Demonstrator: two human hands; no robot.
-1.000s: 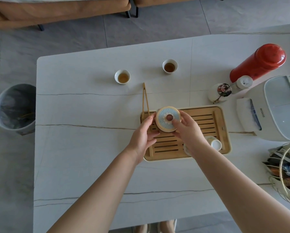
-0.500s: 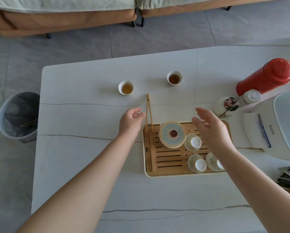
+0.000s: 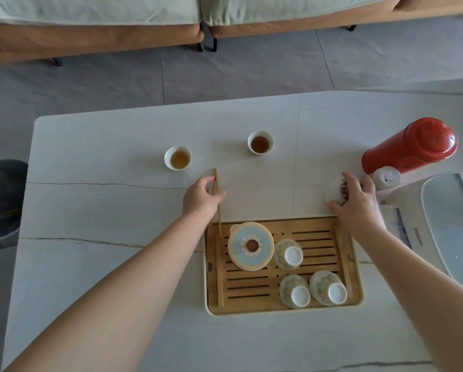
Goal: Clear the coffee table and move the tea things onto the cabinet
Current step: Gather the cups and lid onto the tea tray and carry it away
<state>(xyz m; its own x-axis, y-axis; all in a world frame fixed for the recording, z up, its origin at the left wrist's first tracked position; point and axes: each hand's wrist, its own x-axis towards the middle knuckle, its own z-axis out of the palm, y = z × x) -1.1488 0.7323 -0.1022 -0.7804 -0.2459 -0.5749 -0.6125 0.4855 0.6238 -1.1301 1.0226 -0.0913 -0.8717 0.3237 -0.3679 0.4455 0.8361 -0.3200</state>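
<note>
A bamboo tea tray [image 3: 343, 264] lies on the white coffee table [image 3: 104, 210]. On it stand a lidded blue-and-cream bowl [image 3: 250, 245] and three upturned cups [image 3: 288, 255]. Wooden tongs [image 3: 216, 194] lie half over the tray's left edge; my left hand [image 3: 202, 198] pinches them near their far end. My right hand [image 3: 355, 198] reaches over a small white jar [image 3: 333, 190] with a dark flowered top, fingers spread round it. Two cups of tea [image 3: 178, 158] [image 3: 260, 143] stand further back.
A red thermos [image 3: 410, 145] and a small white bottle [image 3: 387, 178] stand at the right, beside a white appliance [image 3: 445, 224]. A grey bin [image 3: 2, 202] sits on the floor to the left. A sofa [image 3: 171, 22] runs along the far side.
Both hands let go of the lidded bowl and left it on the tray. The left hand moved out to the tongs, the right hand to the small white jar.
</note>
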